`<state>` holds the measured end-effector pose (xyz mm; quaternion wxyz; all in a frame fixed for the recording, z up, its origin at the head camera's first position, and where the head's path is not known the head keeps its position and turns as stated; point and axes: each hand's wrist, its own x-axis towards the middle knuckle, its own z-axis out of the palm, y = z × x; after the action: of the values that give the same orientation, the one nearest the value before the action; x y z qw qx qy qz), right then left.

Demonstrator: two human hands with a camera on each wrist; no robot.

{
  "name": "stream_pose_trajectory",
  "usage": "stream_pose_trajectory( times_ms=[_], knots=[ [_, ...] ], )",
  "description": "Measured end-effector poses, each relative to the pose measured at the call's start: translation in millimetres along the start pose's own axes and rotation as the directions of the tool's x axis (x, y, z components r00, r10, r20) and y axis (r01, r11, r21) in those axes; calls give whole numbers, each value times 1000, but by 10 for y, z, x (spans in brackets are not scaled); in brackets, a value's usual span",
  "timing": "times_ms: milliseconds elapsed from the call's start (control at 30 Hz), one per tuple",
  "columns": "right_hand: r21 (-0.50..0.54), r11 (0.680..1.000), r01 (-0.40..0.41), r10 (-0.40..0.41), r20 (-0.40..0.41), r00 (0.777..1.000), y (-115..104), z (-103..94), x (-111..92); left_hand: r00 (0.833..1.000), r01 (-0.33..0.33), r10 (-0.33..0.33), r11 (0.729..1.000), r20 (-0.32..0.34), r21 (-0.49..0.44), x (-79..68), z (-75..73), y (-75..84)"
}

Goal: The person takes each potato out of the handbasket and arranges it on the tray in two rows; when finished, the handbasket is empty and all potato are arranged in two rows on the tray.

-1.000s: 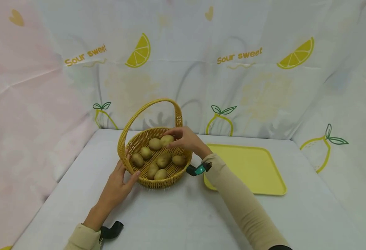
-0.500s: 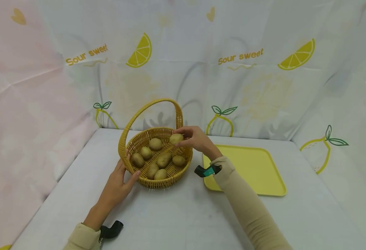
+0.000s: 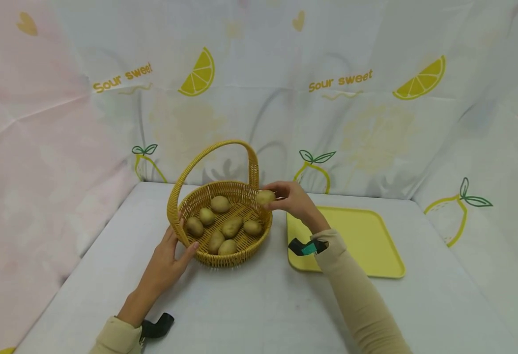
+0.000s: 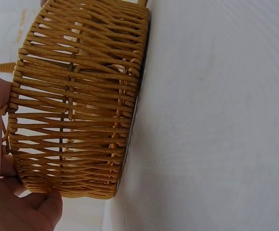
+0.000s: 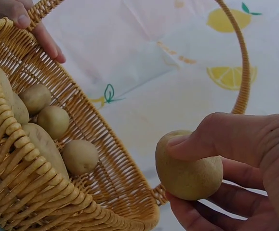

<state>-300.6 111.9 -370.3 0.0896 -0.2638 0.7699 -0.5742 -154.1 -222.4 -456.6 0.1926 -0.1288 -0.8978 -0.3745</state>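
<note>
A round wicker basket [image 3: 247, 251] with a tall arched handle stands on the white tabletop, and several potatoes [image 3: 231, 227] lie inside it. At its left side my left hand [image 3: 163, 265] grips the rim by the foot of the handle; the left wrist view shows fingers [image 4: 50, 208] against the woven wall [image 4: 76, 110]. My right hand [image 3: 295, 200] pinches one potato [image 5: 187, 168] between thumb and fingers, at the basket's right rim beside the handle's far foot. From the right wrist, this potato appears just outside the rim [image 5: 146, 199].
A yellow rectangular tray [image 3: 356, 241] lies flat to the right of the basket, partly under the right forearm [image 3: 352, 290] in the head view. Behind the table hangs a white cloth [image 3: 259, 113] printed with lemons.
My right hand has carried the potato from the back of the basket rightward to the right rim. My left hand and the basket have stayed in place.
</note>
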Motion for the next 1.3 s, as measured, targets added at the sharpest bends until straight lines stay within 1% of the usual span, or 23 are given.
stream_pose_trajectory(
  times_ms=[200, 300, 467, 567, 700, 1000, 1200, 1300],
  knots=[
    [-26, 1000, -8, 7, -61, 998, 49, -21, -105, 1000, 4, -4, 1000, -4, 5, -6, 4, -15],
    [-20, 1000, -18, 16, -91, 996, 74, -33, -178, 1000, 1, -1, 1000, -2, 10, -7, 8, -23],
    [-29, 999, -22, 18, -117, 993, 100, -91, -273, 1000, -3, 3, 1000, 0, 9, -2, 19, -29],
    [-44, 999, -22, 16, -135, 991, 107, -145, -294, 1000, -1, 1, 1000, -1, 5, -1, 15, -24],
    [-52, 998, -46, 37, -164, 986, 141, -233, -305, 1000, 5, -5, 1000, 5, 6, -5, 5, -16],
    [-72, 995, -72, 57, -193, 980, 258, -376, -323, 1000, 15, -15, 1000, 7, 2, 7, -17, -12],
    [-111, 989, -94, 68, -218, 974, 382, -439, -352, 1000, 12, -12, 1000, 8, -4, -3, -15, -6],
    [-108, 987, -118, 91, -227, 970, 464, -467, -369, 1000, 8, -8, 1000, 9, 1, -10, -11, -7]
  ],
)
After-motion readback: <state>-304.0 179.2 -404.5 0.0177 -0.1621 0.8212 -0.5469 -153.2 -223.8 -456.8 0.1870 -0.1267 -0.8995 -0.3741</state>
